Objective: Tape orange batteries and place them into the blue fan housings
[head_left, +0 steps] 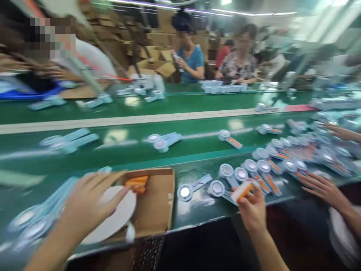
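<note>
My left hand (87, 201) reaches over a shallow cardboard tray (158, 210), fingers stretched out and apart. Its thumb lies over a flat white disc (117, 222), perhaps a roll; contact is unclear. Beyond the thumb sits a small stack of orange strips (137, 183) in the tray. Pinched in my right hand (254, 210) is a small orange-and-white strip (243, 191), held above the bench edge. Close to that hand lie pale blue handled pieces with round heads (217, 188), some with orange strips on their handles. One such piece (186, 191) lies between tray and right hand.
A green conveyor belt (126, 150) runs across, carrying scattered handled pieces (162, 143). More pieces (26, 218) lie left of the tray. At right, a co-worker's hand (324, 190) touches a crowded group of them. Several people work across the belt near cardboard boxes (160, 67).
</note>
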`<state>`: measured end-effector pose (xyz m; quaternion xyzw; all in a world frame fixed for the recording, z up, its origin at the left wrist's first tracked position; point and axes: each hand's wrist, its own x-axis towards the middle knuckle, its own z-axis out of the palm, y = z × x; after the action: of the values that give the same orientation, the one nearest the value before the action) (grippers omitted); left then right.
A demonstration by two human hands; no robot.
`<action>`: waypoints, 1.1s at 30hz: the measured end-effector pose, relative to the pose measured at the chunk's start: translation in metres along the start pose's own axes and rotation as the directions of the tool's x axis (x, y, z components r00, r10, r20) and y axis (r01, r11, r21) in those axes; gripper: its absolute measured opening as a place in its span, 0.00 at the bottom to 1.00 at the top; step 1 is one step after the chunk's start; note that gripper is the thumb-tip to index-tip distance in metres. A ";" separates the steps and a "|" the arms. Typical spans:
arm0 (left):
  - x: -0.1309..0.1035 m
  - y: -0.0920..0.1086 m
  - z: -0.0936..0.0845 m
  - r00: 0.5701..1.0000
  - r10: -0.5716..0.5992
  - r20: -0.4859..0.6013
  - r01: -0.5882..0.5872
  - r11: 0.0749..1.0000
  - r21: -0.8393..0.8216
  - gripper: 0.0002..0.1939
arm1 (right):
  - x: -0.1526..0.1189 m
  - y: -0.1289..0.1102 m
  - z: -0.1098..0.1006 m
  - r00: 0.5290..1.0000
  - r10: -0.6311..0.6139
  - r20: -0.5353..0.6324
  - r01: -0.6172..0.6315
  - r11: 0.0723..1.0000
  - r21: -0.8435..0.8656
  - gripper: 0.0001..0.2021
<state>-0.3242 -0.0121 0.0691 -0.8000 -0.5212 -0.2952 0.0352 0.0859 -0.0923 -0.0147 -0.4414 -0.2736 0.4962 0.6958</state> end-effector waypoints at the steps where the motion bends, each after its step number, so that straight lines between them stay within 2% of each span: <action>1: 0.016 -0.009 0.006 0.998 -0.039 0.051 0.035 0.996 0.079 0.16 | 0.008 -0.001 -0.007 1.000 -0.020 0.006 0.020 0.999 -0.034 0.32; 2: 0.037 -0.019 0.017 0.979 -0.101 0.176 0.063 0.976 0.208 0.18 | 0.016 -0.002 -0.012 0.999 -0.038 0.019 0.039 0.997 -0.065 0.29; 3: 0.060 -0.028 0.031 0.925 -0.175 0.336 0.062 0.945 0.320 0.22 | 0.022 -0.003 -0.015 0.998 -0.054 0.031 0.057 0.994 -0.094 0.27; 4: 0.083 -0.036 0.047 0.864 -0.236 0.445 0.046 0.917 0.396 0.24 | 0.026 -0.004 -0.018 0.997 -0.064 0.041 0.069 0.990 -0.120 0.26; 6: 0.122 -0.044 0.081 0.814 -0.264 0.517 0.024 0.905 0.424 0.24 | 0.026 -0.007 -0.027 0.995 -0.082 0.050 0.089 0.983 -0.161 0.27; 7: 0.135 -0.044 0.097 0.803 -0.259 0.536 0.009 0.906 0.423 0.24 | 0.024 -0.009 -0.033 0.995 -0.085 0.053 0.093 0.979 -0.181 0.27; 10: 0.145 -0.035 0.130 0.788 -0.217 0.576 -0.050 0.910 0.413 0.19 | 0.019 -0.019 -0.050 0.994 -0.031 0.102 0.057 0.963 -0.265 0.25; 13: 0.137 -0.027 0.142 0.769 -0.138 0.624 -0.134 0.920 0.368 0.14 | 0.028 -0.036 -0.045 0.990 0.028 0.139 0.024 0.934 -0.356 0.22; 14: 0.135 -0.026 0.144 0.760 -0.111 0.640 -0.158 0.924 0.348 0.13 | 0.035 -0.042 -0.034 0.988 0.021 0.155 0.038 0.929 -0.369 0.22; 16: 0.136 -0.021 0.148 0.746 -0.082 0.661 -0.183 0.929 0.322 0.12 | 0.058 -0.052 -0.001 0.973 0.004 0.231 0.087 0.920 -0.383 0.21; 17: 0.138 -0.019 0.150 0.741 -0.084 0.667 -0.182 0.930 0.320 0.12 | 0.072 -0.054 0.020 0.954 -0.003 0.300 0.124 0.914 -0.385 0.20; 19: 0.144 -0.014 0.154 0.726 -0.103 0.680 -0.169 0.932 0.321 0.12 | 0.106 -0.049 0.067 0.886 -0.004 0.464 0.214 0.891 -0.401 0.18; 22: 0.155 -0.009 0.158 0.707 -0.121 0.697 -0.152 0.936 0.317 0.13 | 0.158 -0.021 0.134 0.773 -0.034 0.633 0.384 0.820 -0.424 0.17; 25: 0.161 -0.005 0.159 0.704 -0.125 0.699 -0.140 0.941 0.309 0.15 | 0.197 0.020 0.178 0.682 0.045 0.730 0.521 0.670 -0.528 0.10; 27: 0.162 -0.002 0.159 0.707 -0.128 0.696 -0.126 0.945 0.301 0.15 | 0.215 0.044 0.191 0.642 0.124 0.757 0.603 0.527 -0.599 0.06; 29: 0.162 0.002 0.162 0.716 -0.131 0.686 -0.103 0.952 0.289 0.16 | 0.228 0.060 0.193 0.613 0.175 0.770 0.673 0.395 -0.625 0.06; 31: 0.163 0.004 0.165 0.730 -0.135 0.670 -0.072 0.960 0.272 0.17 | 0.235 0.068 0.188 0.586 0.208 0.783 0.716 0.318 -0.621 0.06; 33: 0.164 0.005 0.167 0.745 -0.131 0.654 -0.041 0.970 0.240 0.17 | 0.239 0.070 0.181 0.573 0.231 0.786 0.732 0.288 -0.618 0.05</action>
<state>-0.2008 0.1794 0.0163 -0.8293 -0.5502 0.0734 -0.0639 -0.0084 0.2009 -0.0065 -0.4352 -0.8441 0.2420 0.1988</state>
